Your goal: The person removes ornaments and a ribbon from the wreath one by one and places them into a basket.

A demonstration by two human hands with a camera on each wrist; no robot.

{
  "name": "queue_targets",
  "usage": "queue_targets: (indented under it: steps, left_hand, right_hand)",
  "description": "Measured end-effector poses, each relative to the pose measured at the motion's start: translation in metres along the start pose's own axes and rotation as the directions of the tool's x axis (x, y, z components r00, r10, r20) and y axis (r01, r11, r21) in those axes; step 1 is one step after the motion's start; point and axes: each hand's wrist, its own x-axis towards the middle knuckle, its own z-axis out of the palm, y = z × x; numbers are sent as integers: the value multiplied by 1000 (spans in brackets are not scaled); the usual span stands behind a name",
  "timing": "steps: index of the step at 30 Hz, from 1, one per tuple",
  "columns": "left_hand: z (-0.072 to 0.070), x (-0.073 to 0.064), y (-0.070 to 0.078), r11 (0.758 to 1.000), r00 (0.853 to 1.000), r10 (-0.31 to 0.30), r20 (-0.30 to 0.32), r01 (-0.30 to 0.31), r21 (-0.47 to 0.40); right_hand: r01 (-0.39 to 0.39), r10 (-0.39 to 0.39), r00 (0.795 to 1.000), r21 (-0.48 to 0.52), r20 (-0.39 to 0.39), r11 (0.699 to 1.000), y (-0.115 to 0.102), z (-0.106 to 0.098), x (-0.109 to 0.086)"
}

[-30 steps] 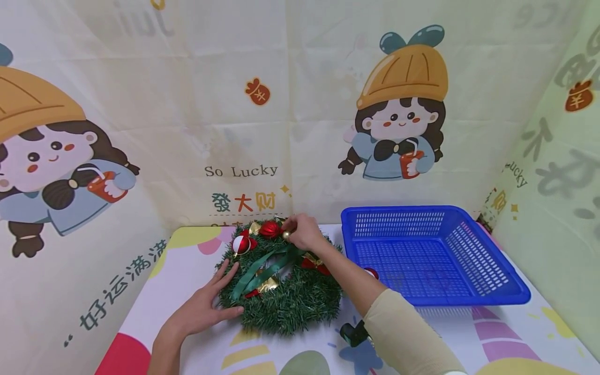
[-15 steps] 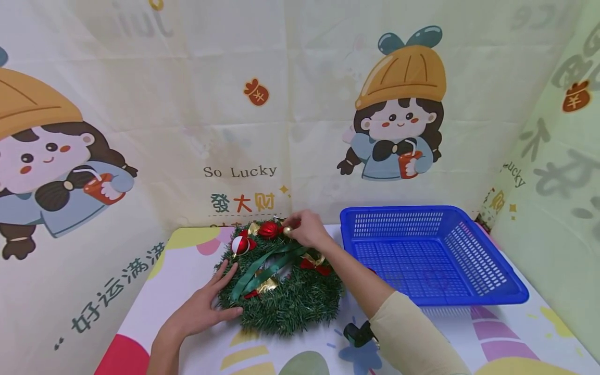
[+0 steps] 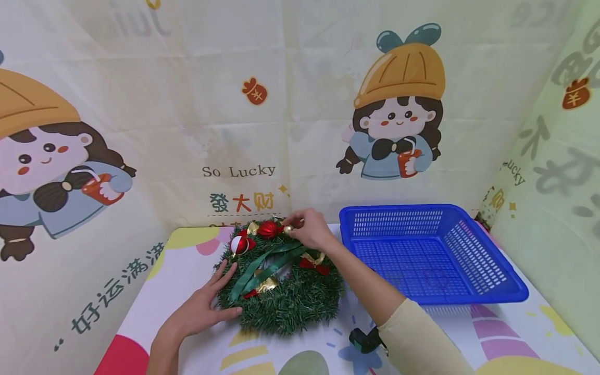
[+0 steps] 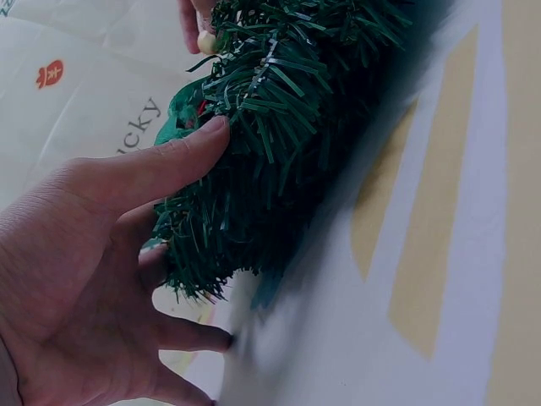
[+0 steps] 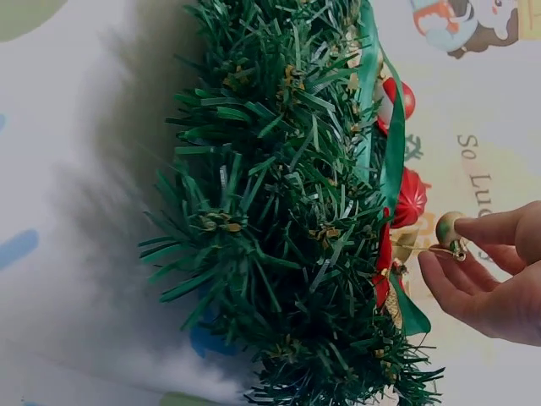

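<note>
A green wreath [image 3: 290, 304] lies on the table, decorated with red and gold bows, a red-and-white ball [image 3: 239, 245], a ribbed red ball [image 3: 268, 229] and a green ribbon [image 3: 255, 278]. My left hand [image 3: 199, 310] rests against its left side, fingers spread; in the left wrist view the thumb [image 4: 182, 165] lies on the needles. At the far edge of the wreath, my right hand [image 3: 309, 229] pinches a small gold ball ornament [image 5: 449, 227] between thumb and fingers. A thin gold wire or cord runs from the ornament toward the wreath.
A blue perforated plastic basket [image 3: 436, 299] stands to the right of the wreath. Below the right forearm is a black device [image 3: 364, 341]. A printed cloth backdrop [image 3: 309, 104] rises behind the patterned tabletop [image 3: 197, 349].
My right hand has shifted slightly up and back, drawing the gold ornament a little away from the ribbed red ball. My left hand stays in place on the wreath.
</note>
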Motion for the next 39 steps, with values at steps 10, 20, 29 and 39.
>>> queue_targets:
  steps: [10, 20, 29, 39]
  left_hand:
    - [2, 0, -1, 1000, 1000, 4, -9, -4, 1]
    - [1, -1, 0, 1000, 1000, 2, -7, -2, 3]
    - [3, -1, -1, 1000, 1000, 3, -14, -3, 4]
    - [1, -2, 3, 1000, 1000, 7, -8, -7, 2]
  right_hand:
    - [4, -4, 1000, 18, -22, 1000, 3, -2, -13]
    - [59, -59, 997, 0, -46, 998, 12, -6, -31]
    - [64, -64, 994, 5, -86, 998, 16, -12, -48]
    - [63, -57, 992, 55, -112, 996, 23, -22, -68]
